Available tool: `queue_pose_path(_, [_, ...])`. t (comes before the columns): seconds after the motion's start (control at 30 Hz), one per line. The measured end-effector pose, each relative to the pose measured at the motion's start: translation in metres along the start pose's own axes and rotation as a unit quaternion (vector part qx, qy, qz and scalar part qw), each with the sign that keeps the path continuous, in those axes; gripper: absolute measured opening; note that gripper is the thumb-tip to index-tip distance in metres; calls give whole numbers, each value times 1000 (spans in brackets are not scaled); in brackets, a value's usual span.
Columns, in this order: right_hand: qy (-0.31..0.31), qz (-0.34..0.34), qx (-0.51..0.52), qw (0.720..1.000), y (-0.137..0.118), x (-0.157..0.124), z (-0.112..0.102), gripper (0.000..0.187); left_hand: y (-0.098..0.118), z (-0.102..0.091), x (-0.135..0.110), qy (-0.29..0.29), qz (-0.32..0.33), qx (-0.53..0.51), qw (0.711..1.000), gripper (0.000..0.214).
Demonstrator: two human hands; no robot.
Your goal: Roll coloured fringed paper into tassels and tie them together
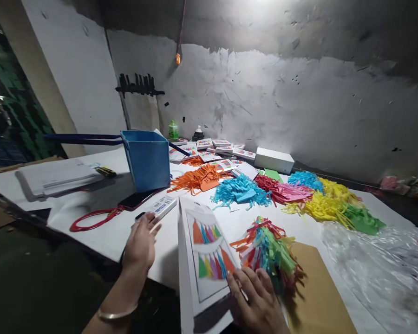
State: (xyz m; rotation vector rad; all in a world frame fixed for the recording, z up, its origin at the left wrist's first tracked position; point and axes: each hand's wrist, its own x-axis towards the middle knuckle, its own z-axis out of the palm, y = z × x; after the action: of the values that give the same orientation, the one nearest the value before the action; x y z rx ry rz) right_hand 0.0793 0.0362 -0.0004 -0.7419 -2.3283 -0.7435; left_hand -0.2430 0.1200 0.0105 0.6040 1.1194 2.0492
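Observation:
My right hand [256, 297] grips the lower right edge of a white box [209, 250], tilted up at the table's front. Its face carries a printed picture of a colourful tassel garland. Just beyond those fingers is a bundle of multicoloured paper tassels [270, 250]; whether the hand touches it I cannot tell. My left hand [141, 241] is empty, fingers apart, close to a small white packet [163, 208] with blue print. A bracelet [117, 314] circles the left wrist.
A blue bin [148, 160], a phone [137, 200] with a red strap, and a cutter knife [105, 171] lie leftward. Behind are printed boxes [205, 144], a plain white box [273, 160], and orange [198, 178], blue [242, 189] and yellow tassels [325, 208]. Cardboard [320, 287] and clear plastic [376, 264] lie right.

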Motion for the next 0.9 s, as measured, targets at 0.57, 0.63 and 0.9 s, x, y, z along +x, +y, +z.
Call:
queue_pose_path(0.57, [-186, 342, -15, 921, 78, 4, 73, 47, -17, -11, -118, -463, 285, 606, 581, 68])
queue_pose_path(0.63, [-155, 322, 23, 934, 80, -2, 49, 57, -20, -9, -121, -438, 291, 603, 600, 68])
queue_pose_path(0.9, [47, 185, 63, 980, -29, -32, -7, 45, -10, 35, -130, -373, 202, 614, 665, 64])
